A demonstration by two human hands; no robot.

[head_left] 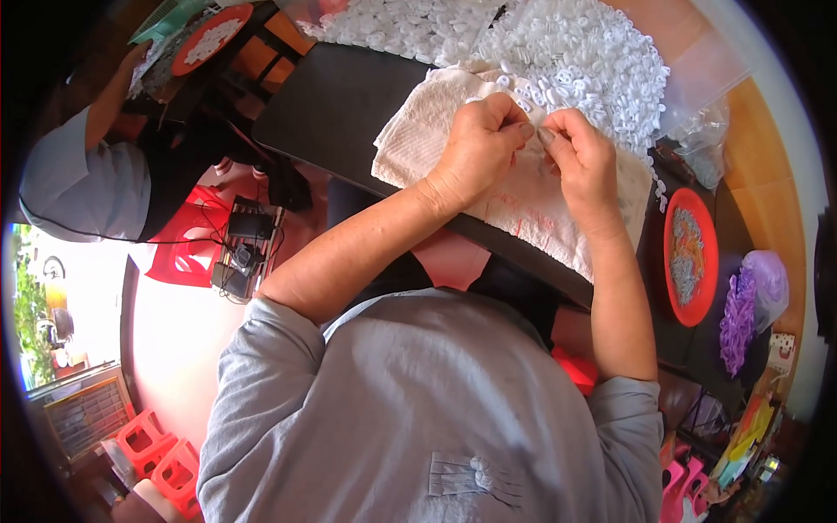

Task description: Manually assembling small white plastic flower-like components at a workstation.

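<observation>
My left hand [484,148] and my right hand [582,161] come close together over a folded cream towel [410,131] on the dark table. Thumb and forefinger are pinched on each side. Whatever sits between the fingertips is too small or hidden to name. Just beyond the hands, several small white oval plastic pieces [565,78] lie loose at the towel's far edge. They run into a large heap of similar white pieces [610,52] on a clear plastic sheet.
A red plate [673,257] of small greyish parts stands at the right, beside a bundle of purple strips [738,318]. At the far left another person [87,174] works near a second red plate [209,42]. Red stools [157,453] stand on the floor at lower left.
</observation>
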